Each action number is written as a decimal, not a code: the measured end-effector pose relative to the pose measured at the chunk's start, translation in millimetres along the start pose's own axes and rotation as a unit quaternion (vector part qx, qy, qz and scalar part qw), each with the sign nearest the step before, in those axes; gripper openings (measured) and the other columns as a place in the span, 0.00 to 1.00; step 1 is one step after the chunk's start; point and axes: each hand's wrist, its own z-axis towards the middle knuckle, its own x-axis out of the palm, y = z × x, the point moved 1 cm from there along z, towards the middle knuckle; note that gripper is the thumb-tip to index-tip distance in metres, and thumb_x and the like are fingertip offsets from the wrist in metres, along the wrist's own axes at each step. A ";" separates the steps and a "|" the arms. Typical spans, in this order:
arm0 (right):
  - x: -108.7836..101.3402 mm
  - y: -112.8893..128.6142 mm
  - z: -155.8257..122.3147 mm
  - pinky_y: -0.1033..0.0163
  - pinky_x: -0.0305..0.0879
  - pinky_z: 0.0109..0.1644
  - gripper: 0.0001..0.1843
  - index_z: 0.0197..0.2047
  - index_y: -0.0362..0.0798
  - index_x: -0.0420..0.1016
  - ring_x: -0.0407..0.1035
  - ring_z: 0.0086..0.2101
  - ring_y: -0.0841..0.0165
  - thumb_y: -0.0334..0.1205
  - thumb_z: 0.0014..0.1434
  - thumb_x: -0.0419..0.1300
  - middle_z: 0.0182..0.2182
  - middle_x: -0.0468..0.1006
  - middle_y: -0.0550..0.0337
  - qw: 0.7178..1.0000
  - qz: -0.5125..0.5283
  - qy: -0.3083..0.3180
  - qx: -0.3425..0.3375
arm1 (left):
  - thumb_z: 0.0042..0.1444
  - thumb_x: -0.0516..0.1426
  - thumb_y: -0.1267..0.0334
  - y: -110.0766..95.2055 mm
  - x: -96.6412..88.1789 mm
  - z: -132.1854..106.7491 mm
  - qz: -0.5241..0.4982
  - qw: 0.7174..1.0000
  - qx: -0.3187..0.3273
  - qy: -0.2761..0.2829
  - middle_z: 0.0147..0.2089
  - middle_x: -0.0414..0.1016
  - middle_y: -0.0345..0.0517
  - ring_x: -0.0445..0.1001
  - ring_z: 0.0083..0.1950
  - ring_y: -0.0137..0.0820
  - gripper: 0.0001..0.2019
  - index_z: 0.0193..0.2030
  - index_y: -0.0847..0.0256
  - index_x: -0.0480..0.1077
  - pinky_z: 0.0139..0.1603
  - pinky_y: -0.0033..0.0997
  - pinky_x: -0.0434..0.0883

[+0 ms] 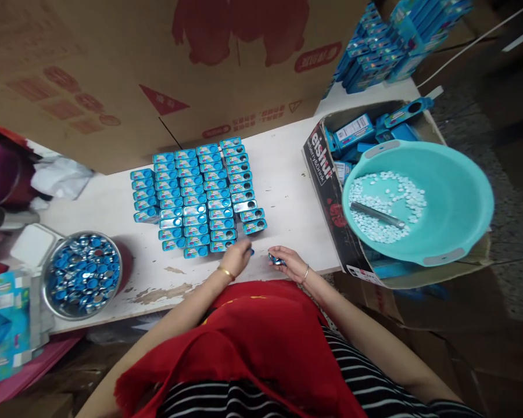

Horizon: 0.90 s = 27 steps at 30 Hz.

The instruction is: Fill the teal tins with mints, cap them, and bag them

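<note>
Over the front of the white table, my left hand (237,258) is closed, with a bit of a small blue piece (251,252) showing at its fingertips. To its right, my right hand (291,264) pinches one or more small shiny silver and dark pieces (276,260); their exact number is hidden by the fingers. Just beyond my left hand stand rows of small blue boxes (196,197) with printed tops. Those in the rightmost column show a dark round hole. A metal bowl (47,299) on the left is heaped with small blue and silver caps (86,270).
A turquoise basin (457,203) with white tablets (375,226) and a metal tube (377,215) rests on an open carton (331,191) of blue boxes. A large cardboard box (126,69) walls the table's back. Stacked blue packages (375,58) stand behind right.
</note>
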 end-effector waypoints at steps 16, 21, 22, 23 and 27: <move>62.0 12.3 18.5 0.72 0.58 0.23 0.21 0.36 0.45 0.74 0.69 0.25 0.75 0.41 0.39 0.73 0.26 0.72 0.64 0.996 0.055 0.072 0.006 | 0.54 0.60 0.52 40.7 -62.1 38.7 0.051 0.972 -0.231 0.004 0.41 0.76 0.60 0.75 0.46 0.49 0.13 0.34 0.62 0.75 0.43 0.39 0.69; 70.4 13.3 25.0 0.73 0.57 0.22 0.16 0.35 0.46 0.71 0.68 0.24 0.76 0.41 0.44 0.70 0.25 0.71 0.66 0.995 0.066 0.070 -0.005 | 0.58 0.57 0.57 29.7 -66.6 16.4 0.012 0.989 -0.149 -0.020 0.42 0.75 0.52 0.74 0.45 0.41 0.12 0.45 0.59 0.73 0.44 0.35 0.68; 72.4 13.2 25.9 0.73 0.57 0.22 0.15 0.35 0.46 0.71 0.68 0.24 0.76 0.41 0.45 0.69 0.25 0.71 0.66 0.995 0.068 0.076 -0.004 | 0.58 0.57 0.58 26.3 -64.8 8.6 -0.008 0.994 -0.110 -0.021 0.44 0.74 0.48 0.73 0.45 0.36 0.12 0.48 0.57 0.71 0.44 0.32 0.68; 74.4 12.9 26.4 0.72 0.57 0.22 0.14 0.35 0.46 0.71 0.68 0.24 0.76 0.41 0.47 0.68 0.25 0.71 0.66 0.994 0.069 0.084 -0.001 | 0.58 0.57 0.59 23.0 -61.9 0.5 -0.034 0.997 -0.061 -0.021 0.45 0.73 0.45 0.73 0.44 0.33 0.13 0.50 0.54 0.70 0.44 0.29 0.68; 81.1 9.3 25.9 0.72 0.58 0.21 0.09 0.34 0.45 0.69 0.69 0.23 0.74 0.40 0.52 0.64 0.25 0.73 0.63 0.990 0.059 0.123 0.024 | 0.57 0.54 0.68 15.7 -45.4 -27.0 -0.141 0.982 0.114 -0.056 0.43 0.69 0.45 0.69 0.40 0.29 0.10 0.46 0.58 0.70 0.42 0.26 0.67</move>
